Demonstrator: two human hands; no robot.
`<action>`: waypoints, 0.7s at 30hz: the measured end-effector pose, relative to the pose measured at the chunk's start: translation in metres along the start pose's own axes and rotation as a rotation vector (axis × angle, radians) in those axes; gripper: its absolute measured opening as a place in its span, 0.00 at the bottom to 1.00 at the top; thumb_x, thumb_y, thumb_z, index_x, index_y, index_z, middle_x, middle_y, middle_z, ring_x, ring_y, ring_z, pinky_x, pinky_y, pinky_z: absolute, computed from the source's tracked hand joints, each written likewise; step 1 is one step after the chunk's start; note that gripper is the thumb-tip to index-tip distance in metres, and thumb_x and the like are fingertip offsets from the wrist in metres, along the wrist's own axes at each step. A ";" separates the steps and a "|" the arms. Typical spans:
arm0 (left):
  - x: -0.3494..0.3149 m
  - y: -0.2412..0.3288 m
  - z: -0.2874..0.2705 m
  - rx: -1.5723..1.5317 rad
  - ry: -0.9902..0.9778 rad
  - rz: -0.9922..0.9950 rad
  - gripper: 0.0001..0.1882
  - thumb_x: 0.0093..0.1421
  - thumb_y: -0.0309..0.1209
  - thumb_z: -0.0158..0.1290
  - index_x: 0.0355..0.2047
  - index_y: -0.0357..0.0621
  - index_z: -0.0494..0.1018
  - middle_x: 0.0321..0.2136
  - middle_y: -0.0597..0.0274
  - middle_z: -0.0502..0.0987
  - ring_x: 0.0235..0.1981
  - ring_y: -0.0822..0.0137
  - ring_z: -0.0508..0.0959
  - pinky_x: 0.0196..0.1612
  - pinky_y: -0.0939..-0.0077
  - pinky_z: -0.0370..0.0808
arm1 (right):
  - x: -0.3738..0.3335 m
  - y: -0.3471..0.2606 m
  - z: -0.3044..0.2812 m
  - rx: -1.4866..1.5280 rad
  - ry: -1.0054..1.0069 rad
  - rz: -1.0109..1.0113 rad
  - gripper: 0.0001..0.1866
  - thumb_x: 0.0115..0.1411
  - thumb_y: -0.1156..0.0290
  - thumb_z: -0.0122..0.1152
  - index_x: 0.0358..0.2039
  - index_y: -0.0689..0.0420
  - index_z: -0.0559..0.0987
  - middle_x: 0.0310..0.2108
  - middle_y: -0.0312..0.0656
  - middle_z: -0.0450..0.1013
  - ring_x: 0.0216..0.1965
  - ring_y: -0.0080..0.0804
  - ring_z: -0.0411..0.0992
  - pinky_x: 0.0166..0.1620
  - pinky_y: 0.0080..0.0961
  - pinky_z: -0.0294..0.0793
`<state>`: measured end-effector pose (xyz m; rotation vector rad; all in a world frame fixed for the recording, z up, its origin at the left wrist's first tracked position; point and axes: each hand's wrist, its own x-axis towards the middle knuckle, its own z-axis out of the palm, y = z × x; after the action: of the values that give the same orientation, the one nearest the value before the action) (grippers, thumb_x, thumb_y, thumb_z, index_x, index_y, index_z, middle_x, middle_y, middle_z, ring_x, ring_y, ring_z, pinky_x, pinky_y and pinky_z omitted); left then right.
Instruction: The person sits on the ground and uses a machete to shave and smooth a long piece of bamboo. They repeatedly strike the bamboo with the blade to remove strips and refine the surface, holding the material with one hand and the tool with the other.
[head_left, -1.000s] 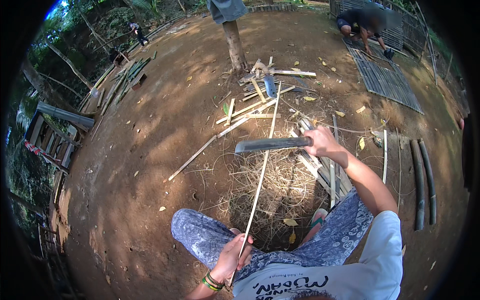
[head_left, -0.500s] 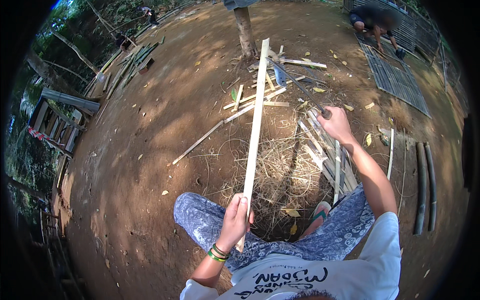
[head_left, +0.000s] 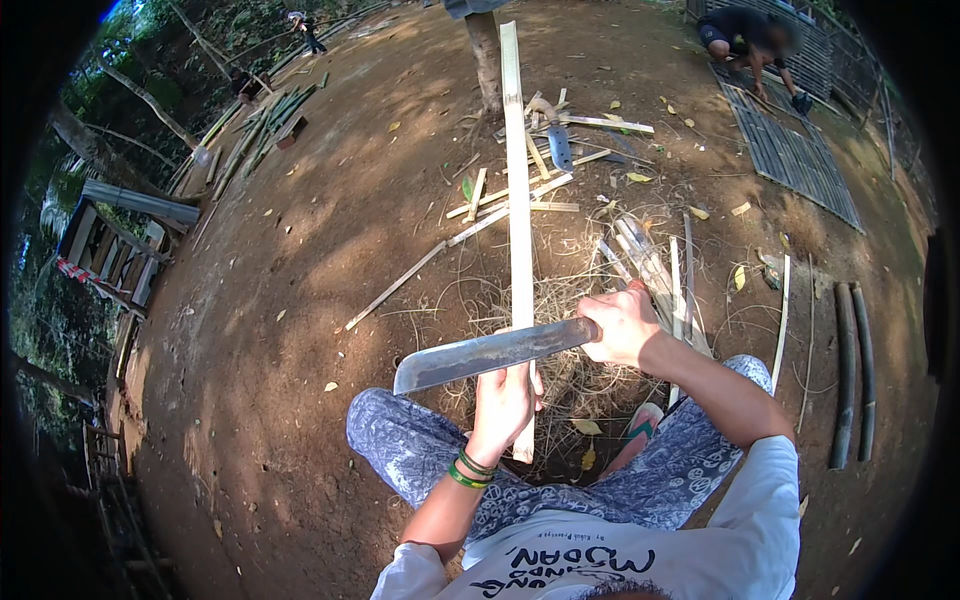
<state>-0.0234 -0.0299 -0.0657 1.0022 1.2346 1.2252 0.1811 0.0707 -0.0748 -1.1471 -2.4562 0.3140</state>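
Note:
My left hand [head_left: 503,405] is closed round the lower part of a long pale bamboo strip [head_left: 519,200], which points away from me toward the tree trunk. A machete [head_left: 480,355] lies crosswise over the strip, just beyond my left knuckles, its wide blade reaching to the left. Its handle is in my closed right hand [head_left: 625,325]. Whether the blade touches the strip I cannot tell. Beneath the strip, thin shavings [head_left: 570,310] cover the ground between my crossed legs. Several split bamboo pieces [head_left: 650,260] lie past my right hand.
Cut strips [head_left: 480,205] and a second broad blade [head_left: 559,148] lie near the tree trunk [head_left: 487,60]. Two dark poles [head_left: 851,375] rest at the right. A crouching person [head_left: 745,45] works at a slatted bamboo panel [head_left: 795,150]. A small wooden shelter [head_left: 120,245] stands left.
The machete has swung from pointing far ahead to lying across the strip near my left hand. My left hand has moved up and right with the strip, whose far end reaches farther out.

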 end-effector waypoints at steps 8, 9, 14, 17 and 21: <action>-0.008 0.012 -0.002 0.051 0.002 -0.035 0.12 0.73 0.39 0.42 0.38 0.45 0.66 0.21 0.70 0.69 0.14 0.81 0.69 0.14 0.87 0.67 | 0.009 0.012 -0.012 -0.075 0.126 -0.054 0.12 0.42 0.63 0.66 0.27 0.50 0.75 0.20 0.36 0.74 0.24 0.39 0.77 0.31 0.42 0.76; -0.012 0.014 -0.001 0.035 0.005 -0.015 0.11 0.74 0.39 0.42 0.38 0.45 0.66 0.21 0.71 0.69 0.14 0.82 0.69 0.14 0.87 0.67 | 0.010 0.017 -0.014 -0.068 0.163 0.007 0.11 0.43 0.64 0.66 0.26 0.51 0.76 0.19 0.37 0.74 0.23 0.40 0.77 0.30 0.42 0.76; -0.034 0.015 0.002 -0.013 -0.038 0.011 0.09 0.74 0.37 0.41 0.40 0.46 0.65 0.20 0.73 0.66 0.14 0.83 0.68 0.14 0.89 0.67 | 0.026 0.029 -0.045 -0.018 0.296 0.225 0.08 0.50 0.65 0.62 0.23 0.56 0.77 0.15 0.44 0.73 0.18 0.45 0.75 0.25 0.41 0.75; -0.025 0.013 0.000 0.007 -0.025 0.058 0.10 0.74 0.37 0.41 0.39 0.45 0.65 0.19 0.74 0.66 0.14 0.83 0.67 0.14 0.88 0.67 | 0.013 0.013 -0.028 -0.002 0.223 0.048 0.07 0.46 0.69 0.63 0.19 0.56 0.75 0.14 0.45 0.69 0.16 0.43 0.71 0.24 0.36 0.70; -0.030 0.021 0.001 0.081 -0.014 0.044 0.10 0.74 0.38 0.41 0.39 0.46 0.65 0.18 0.74 0.66 0.14 0.83 0.67 0.15 0.88 0.66 | 0.008 0.006 -0.020 -0.025 0.274 -0.107 0.07 0.41 0.69 0.61 0.19 0.54 0.72 0.13 0.41 0.69 0.16 0.41 0.72 0.23 0.38 0.70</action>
<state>-0.0228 -0.0571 -0.0413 1.1006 1.2657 1.2082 0.1896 0.0809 -0.0573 -0.9917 -2.2744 0.0873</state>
